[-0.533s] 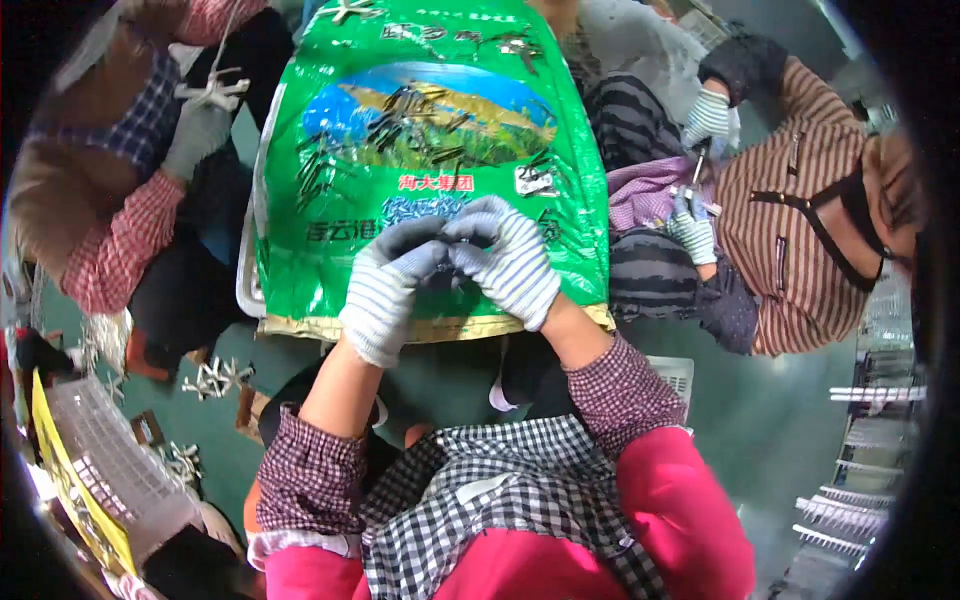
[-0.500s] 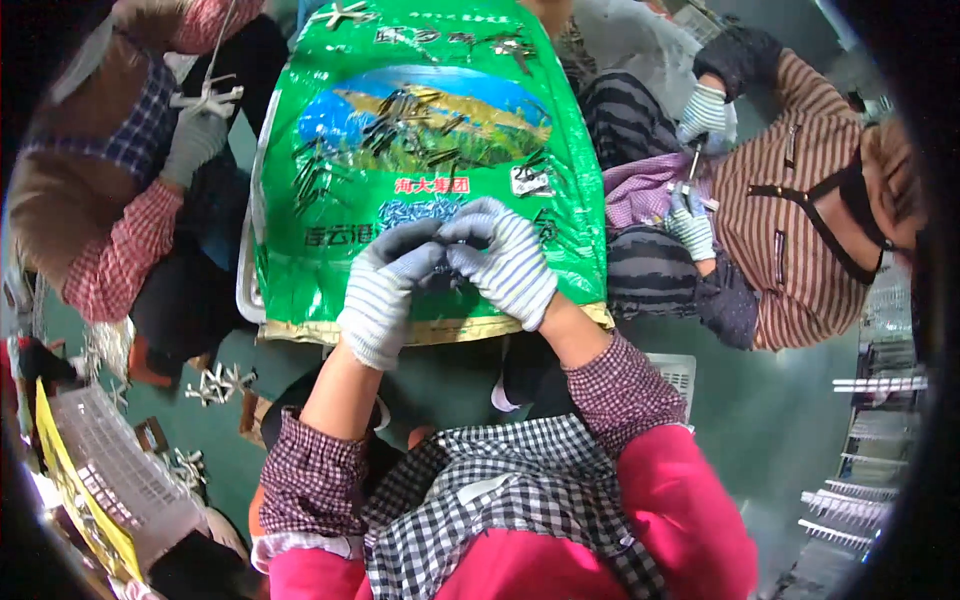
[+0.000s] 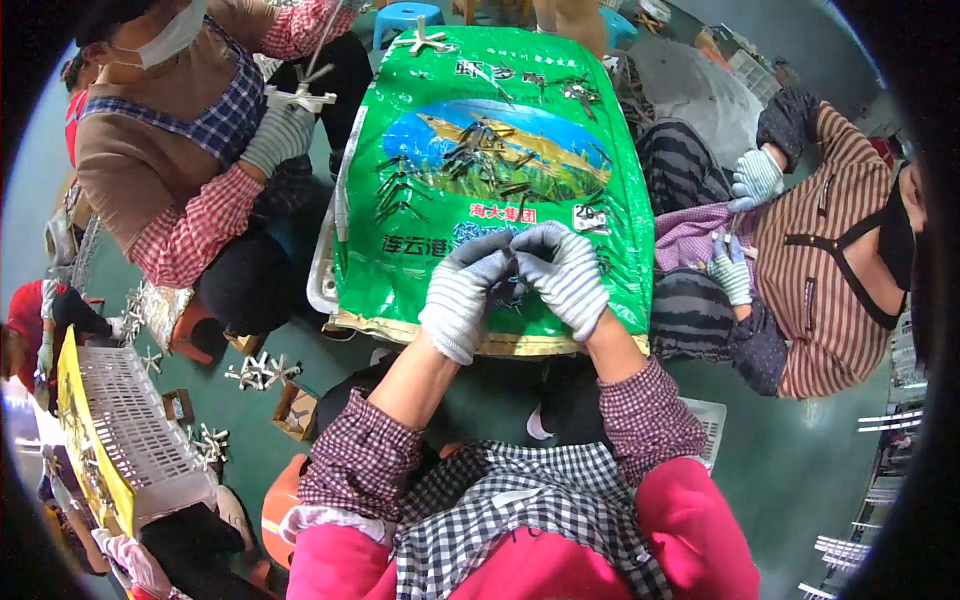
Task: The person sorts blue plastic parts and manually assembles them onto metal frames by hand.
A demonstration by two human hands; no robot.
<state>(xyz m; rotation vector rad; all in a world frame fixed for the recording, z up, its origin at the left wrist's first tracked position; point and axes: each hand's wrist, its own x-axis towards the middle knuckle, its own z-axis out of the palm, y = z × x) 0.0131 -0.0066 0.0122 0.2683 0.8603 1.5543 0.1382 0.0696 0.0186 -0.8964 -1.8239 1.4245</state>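
Observation:
A large green printed sack (image 3: 480, 170) lies flat over a low white tray, with several small dark metal pieces (image 3: 500, 165) scattered on it. My left hand (image 3: 462, 292) and my right hand (image 3: 562, 275), both in striped knit gloves, meet fingertip to fingertip over the sack's near edge. They pinch a small dark piece (image 3: 512, 262) between them, mostly hidden by the fingers.
A person in a brown apron (image 3: 180, 150) sits at the left holding a white cross-shaped part (image 3: 298, 98). Another person in a striped top (image 3: 830, 260) sits at the right. A white slatted crate (image 3: 130, 430) and loose cross-shaped parts (image 3: 258, 372) lie on the green floor at the left.
My hands stay together in the same place over the sack. The person at the left has shifted the gloved hand with the white part slightly.

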